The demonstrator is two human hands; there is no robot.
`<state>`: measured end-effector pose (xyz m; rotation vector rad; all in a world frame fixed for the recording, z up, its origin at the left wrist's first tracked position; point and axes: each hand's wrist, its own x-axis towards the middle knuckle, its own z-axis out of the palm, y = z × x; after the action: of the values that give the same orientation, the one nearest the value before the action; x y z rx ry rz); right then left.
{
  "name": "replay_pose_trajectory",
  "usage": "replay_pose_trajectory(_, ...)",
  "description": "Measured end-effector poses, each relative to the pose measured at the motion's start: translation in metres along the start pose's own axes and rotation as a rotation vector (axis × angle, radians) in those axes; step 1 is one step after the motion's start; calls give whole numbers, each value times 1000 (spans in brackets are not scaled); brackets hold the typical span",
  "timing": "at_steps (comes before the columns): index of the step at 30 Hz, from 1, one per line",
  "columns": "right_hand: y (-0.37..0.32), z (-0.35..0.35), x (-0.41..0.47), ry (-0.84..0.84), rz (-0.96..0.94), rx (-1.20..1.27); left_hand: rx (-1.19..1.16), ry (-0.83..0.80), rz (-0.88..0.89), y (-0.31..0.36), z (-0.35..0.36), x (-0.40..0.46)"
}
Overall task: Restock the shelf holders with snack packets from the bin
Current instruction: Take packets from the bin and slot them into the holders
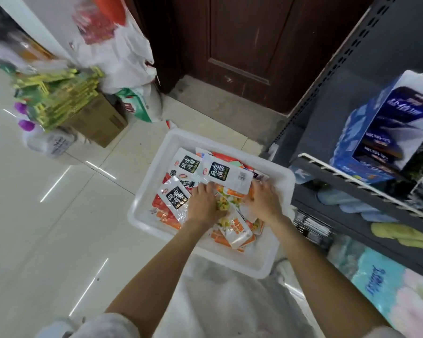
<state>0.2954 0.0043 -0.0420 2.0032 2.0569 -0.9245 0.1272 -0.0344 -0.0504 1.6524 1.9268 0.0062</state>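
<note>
Both hands are down inside the white plastic bin [156, 152], working among the snack packets. The left hand [203, 203] lies knuckles-up on the heap with its fingers curled down into the packets, at the lower edge of a white packet with a black label [227, 175] that is lifted above the rest; whether it actually pinches that packet cannot be told from this angle. The right hand [264, 198] sits just beside it, on the shelf side of the bin, its fingers blurred and bent at the same packet's other corner, so its grip cannot be told either. Between the two hands show orange-and-white packets [237, 229] printed with pale food pieces, and two more black-label packets [177, 198] lie flat toward the bin's left side. The bin rests on the glossy tiled floor [47, 215], close against a dark metal shelf unit [352, 211] on the right. On that shelf stands a blue carton [386, 132] behind a white wire rail [352, 176], with yellow and pale blue items on the level below. Beyond the bin is a dark wooden door [254, 45]. To the left, well apart from the bin, a brown cardboard box [100, 123] carries a stack of green-and-yellow packs [61, 98], with white plastic bags [117, 45] behind it.
</note>
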Motion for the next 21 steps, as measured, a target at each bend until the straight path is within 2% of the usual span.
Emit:
replay_pose_trajectory(3, -6, 8, -1, -68, -34, -74, -172, -5, -3, -9, -6, 4)
replay_pose_trajectory(5, -12, 10, -6, -50, 32, -11, -234, -21, -14, -15, -8, 5)
replay_pose_trajectory(8, -16, 10, -5, -46, 143, 153, -261, -51, -24, -17, -13, 7)
replay_pose_trajectory(12, -14, 9, -2, -57, 208, 138, -295, -103, -66, -16, -22, 13)
replay_pose_trajectory(16, -12, 9, -7, 85, 259, 109, -287, -125, -42, -15, -32, 19)
replay_pose_trajectory(19, -15, 4, -16, 246, 253, 56, -268, -62, 6, -18, -38, 20)
replay_pose_trajectory(21, -20, -7, -25, 363, 212, 22, -347, 17, 3, -23, -41, 21)
